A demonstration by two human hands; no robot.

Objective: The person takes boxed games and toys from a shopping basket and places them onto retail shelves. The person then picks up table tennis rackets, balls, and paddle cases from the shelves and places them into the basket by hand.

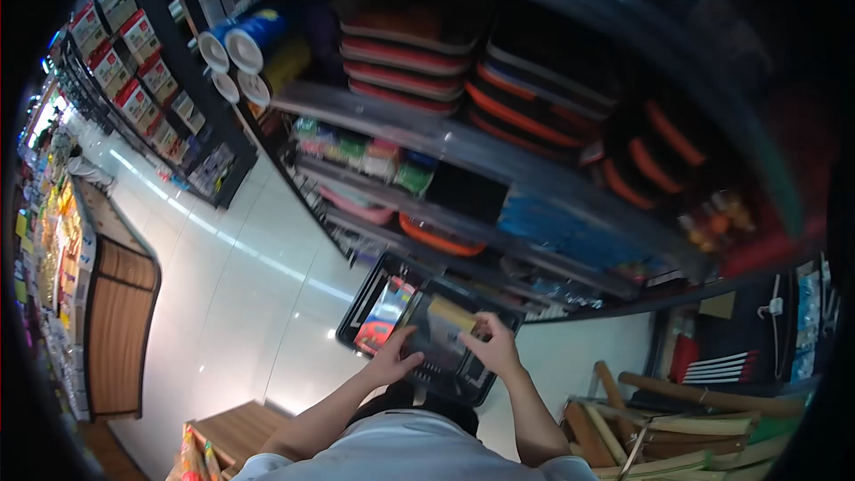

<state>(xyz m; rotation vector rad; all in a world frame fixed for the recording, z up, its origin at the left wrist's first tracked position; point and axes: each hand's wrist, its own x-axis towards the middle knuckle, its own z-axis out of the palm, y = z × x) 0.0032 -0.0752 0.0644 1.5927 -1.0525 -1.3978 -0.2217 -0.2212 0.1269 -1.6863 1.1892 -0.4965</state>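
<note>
pale shop floor (236, 303), shelves (374, 116) far, black tray (358, 303) near. my left hand (394, 360) and right hand (495, 349) flank the dark packet (436, 330) inside; grip unclear, can't tell; loose fingers could let it slip.

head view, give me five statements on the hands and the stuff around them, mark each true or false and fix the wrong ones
1. The left hand and right hand are both at the black tray. True.
2. Both hands wear gloves. False: both are bare.
3. The wooden poles are at the lower right of the view. True.
4. The floor is dark carpet. False: the floor is pale, shiny tile.
5. The tray is high up on a shelf. False: it is low in front of the person, under the hands.
</note>
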